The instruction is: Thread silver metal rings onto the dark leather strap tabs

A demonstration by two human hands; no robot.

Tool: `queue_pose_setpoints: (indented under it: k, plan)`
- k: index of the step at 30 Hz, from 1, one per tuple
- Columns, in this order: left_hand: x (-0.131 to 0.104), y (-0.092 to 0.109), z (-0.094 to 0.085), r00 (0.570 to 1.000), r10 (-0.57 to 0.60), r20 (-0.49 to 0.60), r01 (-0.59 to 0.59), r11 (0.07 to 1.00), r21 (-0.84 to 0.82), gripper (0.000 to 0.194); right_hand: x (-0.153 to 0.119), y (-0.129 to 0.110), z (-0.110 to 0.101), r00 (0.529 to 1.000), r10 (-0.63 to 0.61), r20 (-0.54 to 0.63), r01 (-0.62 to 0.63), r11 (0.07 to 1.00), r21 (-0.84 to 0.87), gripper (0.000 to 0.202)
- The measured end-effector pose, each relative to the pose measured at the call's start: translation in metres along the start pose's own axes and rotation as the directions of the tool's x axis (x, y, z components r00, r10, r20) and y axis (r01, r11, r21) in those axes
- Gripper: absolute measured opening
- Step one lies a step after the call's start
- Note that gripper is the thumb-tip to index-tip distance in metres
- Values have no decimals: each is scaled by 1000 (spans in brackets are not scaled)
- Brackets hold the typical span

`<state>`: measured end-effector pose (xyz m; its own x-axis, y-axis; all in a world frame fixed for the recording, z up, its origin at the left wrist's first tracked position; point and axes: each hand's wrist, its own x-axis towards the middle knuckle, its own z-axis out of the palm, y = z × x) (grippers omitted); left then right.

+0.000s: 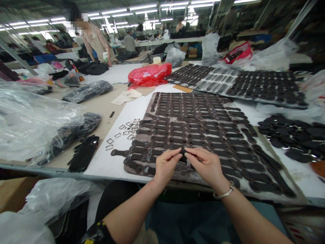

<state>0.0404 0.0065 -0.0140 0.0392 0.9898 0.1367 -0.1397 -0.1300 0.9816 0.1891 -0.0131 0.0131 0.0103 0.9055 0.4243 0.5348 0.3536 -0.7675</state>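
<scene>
Both hands meet over the front part of a board (200, 117) covered with rows of dark, bone-shaped strap pieces. My left hand (166, 166) pinches one side of a small black strap piece (183, 156), and my right hand (207, 166) pinches its other side. Part of a metal buckle seems to show at the piece's lower end, though the fingers hide much of it. Left of the board, loose rectangular metal buckles (130, 128) lie scattered on white paper. One strap piece (119, 153) sticks out past the board's left edge.
A black phone (83, 154) lies at the left front, beside plastic-wrapped bundles (88, 90). Behind the board are a red plastic bag (149, 74) and a second board of strap pieces (238, 83). Finished-looking black pieces (294, 134) are heaped at right. A person (95, 40) stands across the table.
</scene>
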Motion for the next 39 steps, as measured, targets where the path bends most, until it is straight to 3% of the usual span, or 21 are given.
queue_pose_setpoints:
  k: [6,12,17,20,23,25,39]
  plan:
    - [-1,2,-1,999,39,14,-39,998,53,16,0,-1,1,1000,24,4,-24,1000,-2,14]
    - [-1,2,1,1000,-12,23,12,999,30,14,0,2,2,975,210,67,-214,975,60,25]
    - [-1,-2,1,985,-150,83,157,985,-78,28,5,-1,-4,969,186,160,-189,982,2,16]
    - [-1,1,-2,959,-210,189,235,964,-121,34,6,-1,-7,959,233,159,-242,969,43,18]
    - [-1,7,-4,909,-207,362,230,973,-22,29,7,0,-8,960,237,149,-250,965,81,17]
    - [-2,11,-4,890,-218,400,212,975,60,27,7,0,-8,962,231,148,-245,965,90,17]
    - [-10,10,-2,935,-128,330,94,989,117,27,3,-8,-10,973,152,176,-173,979,111,15]
